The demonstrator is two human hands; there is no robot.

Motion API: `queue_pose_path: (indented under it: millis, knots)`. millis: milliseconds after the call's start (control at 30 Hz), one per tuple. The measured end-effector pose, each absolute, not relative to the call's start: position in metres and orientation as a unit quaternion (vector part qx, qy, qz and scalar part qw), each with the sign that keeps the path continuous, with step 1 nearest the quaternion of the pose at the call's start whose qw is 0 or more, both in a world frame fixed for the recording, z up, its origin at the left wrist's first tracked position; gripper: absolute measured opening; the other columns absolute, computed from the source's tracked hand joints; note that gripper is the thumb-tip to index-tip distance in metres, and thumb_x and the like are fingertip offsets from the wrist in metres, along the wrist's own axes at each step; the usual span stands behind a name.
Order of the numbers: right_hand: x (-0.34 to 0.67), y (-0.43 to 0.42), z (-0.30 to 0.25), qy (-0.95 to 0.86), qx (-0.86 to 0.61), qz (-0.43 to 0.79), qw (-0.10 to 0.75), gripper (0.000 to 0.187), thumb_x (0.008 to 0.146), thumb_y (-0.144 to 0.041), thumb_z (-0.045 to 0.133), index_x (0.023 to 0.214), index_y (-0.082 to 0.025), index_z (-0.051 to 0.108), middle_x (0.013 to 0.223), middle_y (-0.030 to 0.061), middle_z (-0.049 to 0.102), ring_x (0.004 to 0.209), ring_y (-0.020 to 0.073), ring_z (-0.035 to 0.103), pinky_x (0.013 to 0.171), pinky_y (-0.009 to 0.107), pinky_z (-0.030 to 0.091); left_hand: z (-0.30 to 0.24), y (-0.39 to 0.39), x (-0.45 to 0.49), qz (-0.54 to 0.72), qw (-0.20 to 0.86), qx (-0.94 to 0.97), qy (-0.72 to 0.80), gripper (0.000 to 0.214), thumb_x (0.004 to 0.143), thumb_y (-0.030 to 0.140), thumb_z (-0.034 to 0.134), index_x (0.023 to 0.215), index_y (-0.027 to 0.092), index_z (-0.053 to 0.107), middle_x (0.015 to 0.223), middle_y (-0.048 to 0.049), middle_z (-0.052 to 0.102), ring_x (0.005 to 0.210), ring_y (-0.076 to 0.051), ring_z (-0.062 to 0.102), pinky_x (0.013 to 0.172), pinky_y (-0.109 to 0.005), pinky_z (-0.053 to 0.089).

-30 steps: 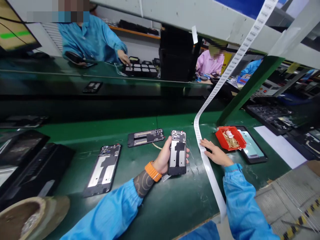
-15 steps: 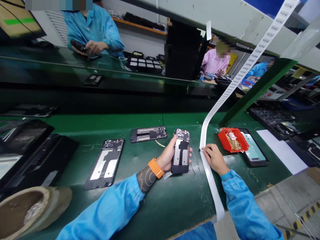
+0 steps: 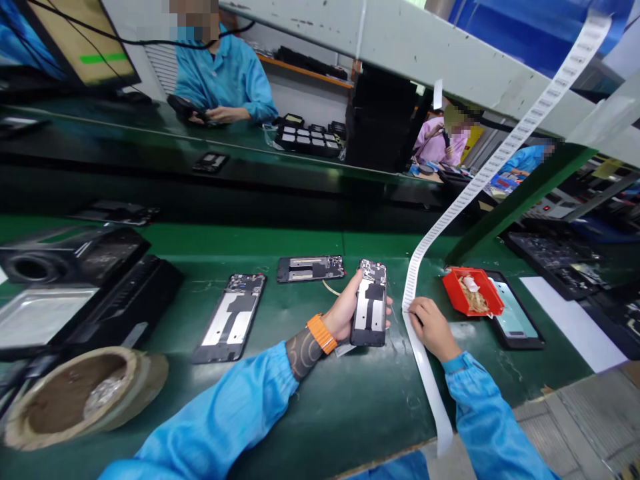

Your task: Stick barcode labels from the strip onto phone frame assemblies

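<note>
My left hand (image 3: pixel 345 312) grips an uncovered phone (image 3: pixel 370 305), circuit board end up, inner side facing me, tilted above the bench. A long strip of printed labels (image 3: pixel 530 117) runs down from the upper right and bends sharply at the bench. At that bend, the closed fingers of my right hand (image 3: pixel 433 328) pinch the strip; whether a label is coming loose there I cannot tell. Its plain white backing (image 3: pixel 426 392) trails to the front edge. Two more uncovered phones lie left of my left hand, one lengthwise (image 3: pixel 230 320) and one crosswise (image 3: pixel 310 268).
On the right, a red bin (image 3: pixel 473 292) of rubber bands overlaps a dark-framed phone screen (image 3: pixel 515 317), beside white paper (image 3: pixel 575 323). A cardboard roll core (image 3: pixel 150 380) and black equipment (image 3: pixel 125 293) stand left. A green post (image 3: pixel 525 193) rises right; co-workers sit across.
The view has shifted, so most things sit further right. My left hand still holds the phone and my right hand stays at the strip's bend. A co-worker in pink has raised their hands.
</note>
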State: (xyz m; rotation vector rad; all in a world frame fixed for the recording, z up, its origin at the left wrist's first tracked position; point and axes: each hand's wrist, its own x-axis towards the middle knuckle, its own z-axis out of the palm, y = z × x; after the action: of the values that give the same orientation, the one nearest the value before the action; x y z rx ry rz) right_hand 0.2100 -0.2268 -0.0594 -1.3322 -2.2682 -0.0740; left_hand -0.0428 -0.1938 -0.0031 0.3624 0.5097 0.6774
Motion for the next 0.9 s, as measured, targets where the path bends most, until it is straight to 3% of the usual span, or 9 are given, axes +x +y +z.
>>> queue_pose_path:
  millis: [233, 400, 633, 767, 833, 900]
  knots:
    - [0.211, -0.233, -0.07, -0.844, -0.469, -0.01, 0.258, 0.019, 0.095, -0.016, 0.048, 0.106, -0.02, 0.063, 0.113, 0.0119, 0.07, 0.117, 0.026, 0.063, 0.099, 0.047, 0.054, -0.002, -0.193, -0.045, 0.322, 0.902, 0.165, 0.237, 0.072, 0.094, 0.07, 0.026, 0.089, 0.01, 0.065, 0.088, -0.017, 0.072, 0.065, -0.022, 0.068, 0.065, -0.039, 0.058]
    - [0.212, -0.238, -0.073, -0.83, -0.499, 0.017, 0.25, 0.013, 0.095, -0.018, 0.047, 0.091, -0.022, 0.058, 0.122, 0.0127, 0.069, 0.123, 0.0262, 0.061, 0.099, 0.048, 0.055, -0.007, -0.191, -0.044, 0.322, 0.904, 0.173, 0.224, 0.075, 0.093, 0.072, 0.026, 0.093, 0.009, 0.067, 0.091, -0.0167, 0.072, 0.067, -0.024, 0.07, 0.067, -0.042, 0.058]
    - [0.213, -0.241, -0.071, -0.797, -0.532, 0.093, 0.269, 0.013, 0.096, -0.026, 0.045, 0.087, -0.023, 0.055, 0.121, 0.0124, 0.071, 0.124, 0.0271, 0.061, 0.1, 0.049, 0.053, -0.01, -0.187, -0.045, 0.354, 0.885, 0.204, 0.221, 0.079, 0.093, 0.073, 0.026, 0.105, 0.007, 0.067, 0.101, -0.02, 0.072, 0.078, -0.026, 0.072, 0.074, -0.041, 0.057]
    - [0.215, -0.237, -0.048, -0.741, -0.568, 0.108, 0.342, 0.017, 0.095, -0.034, 0.049, 0.085, -0.022, 0.056, 0.117, 0.0137, 0.071, 0.113, 0.0283, 0.067, 0.091, 0.046, 0.056, -0.005, -0.18, -0.05, 0.377, 0.885, 0.179, 0.209, 0.071, 0.093, 0.071, 0.032, 0.106, 0.009, 0.067, 0.103, -0.0181, 0.072, 0.091, -0.027, 0.071, 0.08, -0.039, 0.055]
    - [0.206, -0.232, -0.025, -0.68, -0.583, 0.09, 0.435, 0.019, 0.093, -0.037, 0.054, 0.084, -0.021, 0.058, 0.115, 0.0144, 0.07, 0.099, 0.0261, 0.07, 0.081, 0.043, 0.058, -0.006, -0.175, -0.053, 0.379, 0.886, 0.163, 0.21, 0.066, 0.095, 0.066, 0.035, 0.102, 0.009, 0.067, 0.097, -0.0166, 0.072, 0.088, -0.026, 0.071, 0.079, -0.038, 0.055]
    - [0.184, -0.228, 0.0, -0.609, -0.573, 0.119, 0.535, 0.018, 0.091, -0.037, 0.059, 0.087, -0.02, 0.059, 0.097, 0.0094, 0.07, 0.077, 0.0193, 0.069, 0.068, 0.035, 0.058, -0.011, -0.171, -0.055, 0.395, 0.88, 0.14, 0.224, 0.064, 0.095, 0.065, 0.037, 0.098, 0.009, 0.066, 0.089, -0.0146, 0.071, 0.079, -0.024, 0.07, 0.075, -0.036, 0.054]
